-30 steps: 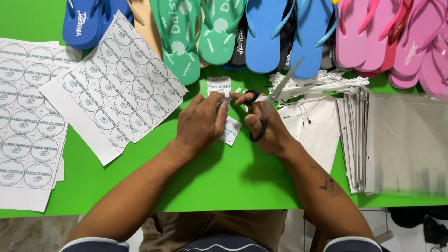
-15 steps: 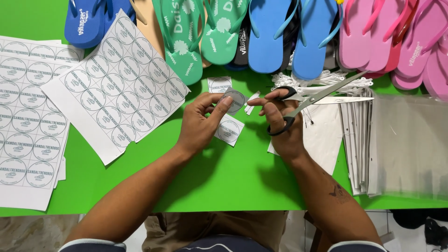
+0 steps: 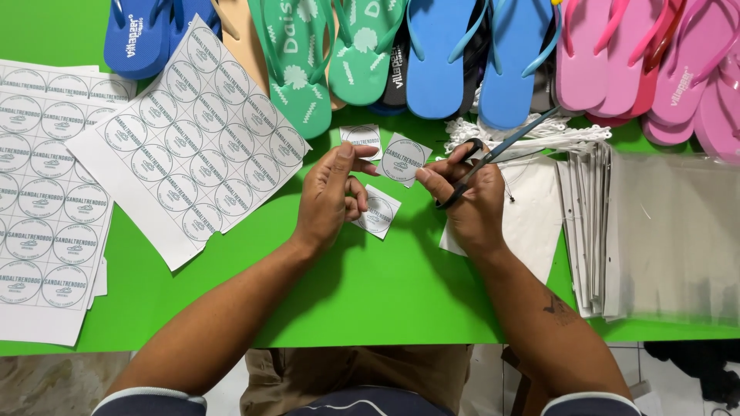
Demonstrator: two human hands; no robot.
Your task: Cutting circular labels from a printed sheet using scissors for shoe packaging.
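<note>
Head view: right hand (image 3: 470,204) grip grasping scissors (image 3: 493,158) and a cut sticker (image 3: 404,159), left hand (image 3: 331,196) grip released.

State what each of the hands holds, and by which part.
The right hand holds scissors by their handle loops and pinches a cut label square by its edge. The left hand holds nothing clearly.

The right hand (image 3: 470,200) holds scissors (image 3: 493,158) and a cut label (image 3: 402,159) over the green table (image 3: 370,293).

Bright green tabletop (image 3: 370,308), evenly lit, pale tiled floor (image 3: 671,385) below its near edge
</note>
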